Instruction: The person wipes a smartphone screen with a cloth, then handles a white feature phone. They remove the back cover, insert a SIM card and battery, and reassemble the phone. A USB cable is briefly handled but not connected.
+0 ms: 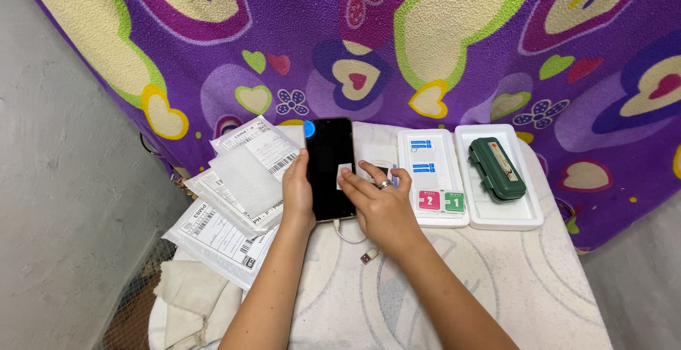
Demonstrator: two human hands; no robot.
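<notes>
Nearest the camera: two bare forearms reach away over a pale patterned table (496, 286).
Phone: a black smartphone (330, 169) lies flat at the table's middle, screen up, a blue tab at its far left corner.
Left hand: the left hand (298, 190) is curled round the phone's left edge, steadying it.
Right hand: the right hand (383, 204), ring on one finger, presses flat fingertips on a small white wipe (345, 176) on the glass; nothing is gripped.
Doing it well: by my judgement, even strokes with the phone held firm would clean best.
Cable: a white cable (355, 240) trails near the phone.
Right side: a white tray (433, 180) with wipe packets, then a green case (496, 169).
Left side: grey mailing bags (234, 208) overlap.
Far: purple heart-print cloth (425, 38).
</notes>
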